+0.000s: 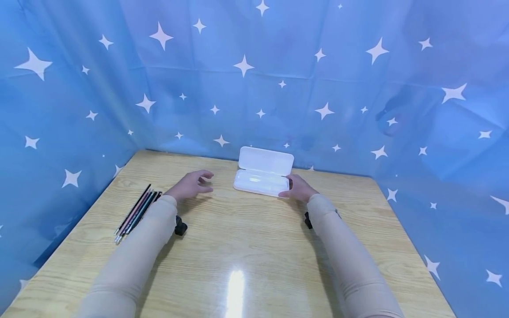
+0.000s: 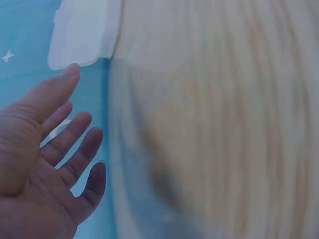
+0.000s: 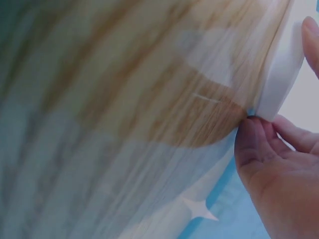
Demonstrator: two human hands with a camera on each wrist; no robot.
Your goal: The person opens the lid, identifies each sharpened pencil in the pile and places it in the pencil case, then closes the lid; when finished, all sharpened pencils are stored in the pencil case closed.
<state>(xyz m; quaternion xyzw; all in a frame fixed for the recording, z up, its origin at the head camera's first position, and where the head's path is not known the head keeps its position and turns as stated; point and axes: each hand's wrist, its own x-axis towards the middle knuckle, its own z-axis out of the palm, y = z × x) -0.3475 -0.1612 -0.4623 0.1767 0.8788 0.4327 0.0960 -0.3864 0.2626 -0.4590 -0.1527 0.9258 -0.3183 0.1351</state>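
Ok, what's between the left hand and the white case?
Just bare wood-grain tabletop between the left hand and the open white case; the head view shows it.

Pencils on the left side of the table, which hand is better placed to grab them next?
Probably the left hand: it holds nothing, and the pencils lie nearer to it. The right hand is farther off, gripping the open white case.
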